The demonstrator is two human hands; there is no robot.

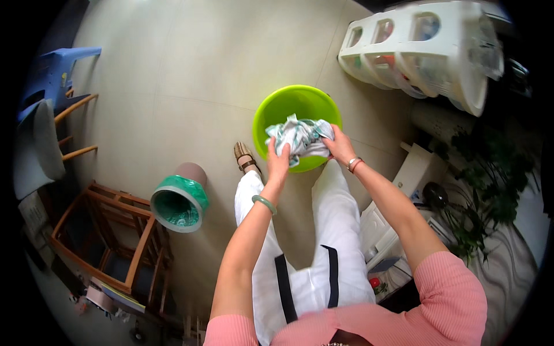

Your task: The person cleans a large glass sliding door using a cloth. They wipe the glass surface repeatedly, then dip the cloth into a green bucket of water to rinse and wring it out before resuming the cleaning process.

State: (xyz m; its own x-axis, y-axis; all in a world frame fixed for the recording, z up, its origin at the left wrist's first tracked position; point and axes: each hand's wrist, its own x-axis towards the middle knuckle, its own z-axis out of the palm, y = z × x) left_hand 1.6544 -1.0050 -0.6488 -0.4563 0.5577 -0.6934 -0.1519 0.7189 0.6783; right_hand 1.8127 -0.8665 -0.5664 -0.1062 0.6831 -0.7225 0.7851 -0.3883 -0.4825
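Observation:
A crumpled white cloth with a green pattern (297, 137) is bunched up between my two hands, over the near part of a lime-green basin (271, 109). My left hand (278, 160) is closed on the cloth's left side, its thumb and fingers pressed against it. On the other side, my right hand (341, 145) grips the cloth near the basin's right rim. Folds hide some of the fingertips. Whether the lower part of the cloth touches the basin floor, I cannot tell.
A bin with a green liner (183, 205) stands on the left floor beside a wooden chair frame (115, 236). A blue plastic stool (57, 72) is at the far left. White shelving (427, 52) stands at the upper right, a leafy plant (490, 179) at the right.

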